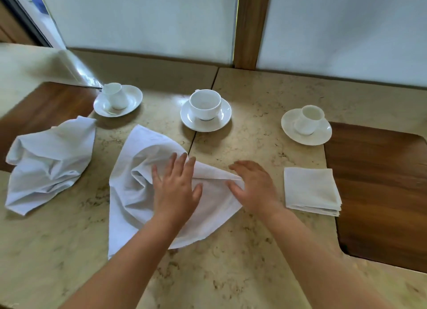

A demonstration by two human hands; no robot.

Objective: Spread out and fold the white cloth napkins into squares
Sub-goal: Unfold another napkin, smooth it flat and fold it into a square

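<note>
A rumpled white napkin (129, 193) lies in the middle of the stone table, part of it folded over into a point at its right. My left hand (176, 186) lies flat on its centre with the fingers spread. My right hand (254, 186) rests on the napkin's right corner, fingers bent loosely over the pointed flap. Whether the thumb pinches the cloth is unclear. A second crumpled white napkin (49, 163) lies at the left. A folded square napkin (312, 190) sits to the right of my right hand.
Three white cups on saucers stand along the back: left (117, 100), middle (205, 111), right (306, 126). Dark wooden insets (379, 188) flank the beige stone table (231, 274). A frosted window with a wooden post runs behind.
</note>
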